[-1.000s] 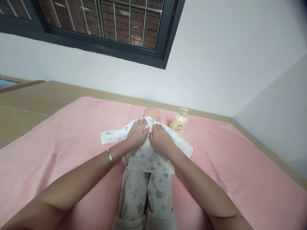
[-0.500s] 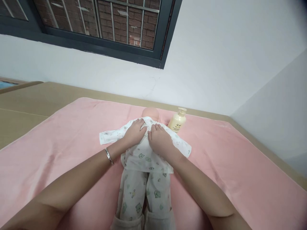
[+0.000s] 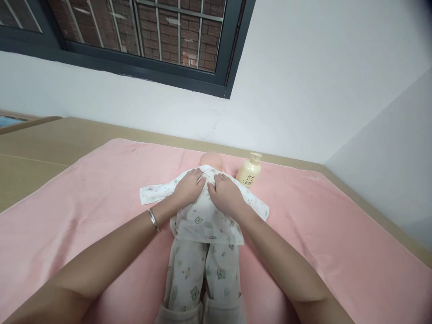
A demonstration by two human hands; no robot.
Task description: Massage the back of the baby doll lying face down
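Note:
A baby doll lies stretched out in the middle, its smooth bare head [image 3: 212, 159] at the far end. It wears a white long-sleeved shirt [image 3: 202, 227] with small green animal prints and matching trousers [image 3: 189, 274] with turned-up cuffs. My left hand [image 3: 189, 186] rests flat on the upper left of the shirt, fingers stretched toward the collar. On the upper right of the shirt lies my right hand [image 3: 226, 193], also flat, its thumb close to the left one. Neither hand grips the cloth visibly. The doll's face is not visible.
A pale yellow pump bottle [image 3: 249, 173] stands right of the doll's head. Under everything spreads a pink sheet [image 3: 101, 202] over a tan surface [image 3: 43, 139]. Behind rise a white wall [image 3: 286, 90] and a dark-framed window [image 3: 141, 65] with bars.
Both hands stay on the shirt with only a very slight shift of the fingers. The doll and bottle have not moved; the view has tilted a little.

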